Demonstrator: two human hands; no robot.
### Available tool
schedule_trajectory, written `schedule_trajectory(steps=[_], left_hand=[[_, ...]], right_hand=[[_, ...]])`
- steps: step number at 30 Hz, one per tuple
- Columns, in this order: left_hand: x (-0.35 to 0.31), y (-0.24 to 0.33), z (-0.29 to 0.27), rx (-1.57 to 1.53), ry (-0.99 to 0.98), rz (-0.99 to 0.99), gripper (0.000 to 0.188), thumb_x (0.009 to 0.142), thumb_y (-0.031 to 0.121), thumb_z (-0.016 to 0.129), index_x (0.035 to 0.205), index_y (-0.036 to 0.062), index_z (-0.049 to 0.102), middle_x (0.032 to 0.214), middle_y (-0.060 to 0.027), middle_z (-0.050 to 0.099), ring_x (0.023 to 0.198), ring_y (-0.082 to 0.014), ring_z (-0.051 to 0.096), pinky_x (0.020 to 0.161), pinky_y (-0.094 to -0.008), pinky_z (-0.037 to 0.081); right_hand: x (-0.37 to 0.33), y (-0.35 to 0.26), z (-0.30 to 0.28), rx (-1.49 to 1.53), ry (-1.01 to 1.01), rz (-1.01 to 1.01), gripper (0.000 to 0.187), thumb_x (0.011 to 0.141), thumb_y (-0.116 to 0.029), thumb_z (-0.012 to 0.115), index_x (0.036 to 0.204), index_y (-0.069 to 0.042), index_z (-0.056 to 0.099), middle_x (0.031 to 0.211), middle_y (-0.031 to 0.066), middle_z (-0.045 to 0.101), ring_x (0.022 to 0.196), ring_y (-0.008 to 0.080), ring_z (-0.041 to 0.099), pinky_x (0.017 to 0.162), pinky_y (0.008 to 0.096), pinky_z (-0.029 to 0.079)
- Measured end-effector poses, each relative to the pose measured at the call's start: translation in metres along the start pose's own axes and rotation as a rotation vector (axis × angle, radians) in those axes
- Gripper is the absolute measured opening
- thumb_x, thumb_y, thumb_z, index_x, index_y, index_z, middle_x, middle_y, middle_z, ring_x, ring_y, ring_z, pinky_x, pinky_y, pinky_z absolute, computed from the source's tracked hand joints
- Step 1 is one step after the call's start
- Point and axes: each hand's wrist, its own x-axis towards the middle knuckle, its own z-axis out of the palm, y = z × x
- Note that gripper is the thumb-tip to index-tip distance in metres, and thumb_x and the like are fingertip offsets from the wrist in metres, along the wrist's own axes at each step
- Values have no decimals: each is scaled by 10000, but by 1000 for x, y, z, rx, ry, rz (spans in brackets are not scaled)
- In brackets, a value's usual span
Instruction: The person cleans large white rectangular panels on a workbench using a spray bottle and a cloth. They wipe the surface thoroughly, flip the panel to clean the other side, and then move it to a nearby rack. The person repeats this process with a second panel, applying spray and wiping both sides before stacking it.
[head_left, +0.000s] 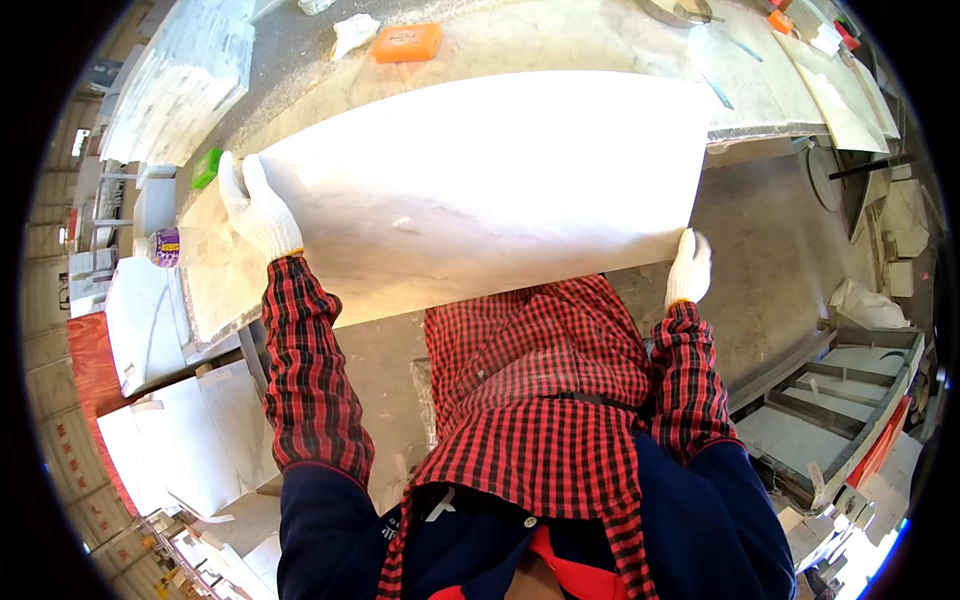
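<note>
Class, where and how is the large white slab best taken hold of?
The white slab is probably best held by its two short ends, coming in from left and right, where the left hand and right hand are. It is long and flat, with no handle showing, so opposite edges should balance it better than one end.

A slab (490, 180) overhangs the table (590, 45); behind it lies a block (408, 43); left of it, a bottle (165, 247).

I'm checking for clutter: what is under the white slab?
Pale tabletop shows past the white slab's far edge and left end, grey floor past its near and right edges. Whatever lies directly underneath is covered.
</note>
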Motion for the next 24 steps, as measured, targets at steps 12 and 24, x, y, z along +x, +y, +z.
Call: schedule_trajectory(steps=[12,24], left_hand=[[3,-20,-5,159,17,41,533,1028,298,600,1436,-30,504,1471,-148,537,1323,-226,523,1104,-321,396],[10,-43,-11,226,50,-3,561,978,357,642,1397,-7,563,1407,-159,605,1284,-237,574,1079,-317,414]], right_hand=[[-60,-256,4,28,-150,-908,911,701,-468,877,1469,-144,512,1549,215,387,1416,425,346,1132,553,357],[-52,-277,16,-20,-110,-880,794,703,-450,879,1397,-198,589,1536,219,407,1419,439,333,1123,555,371]])
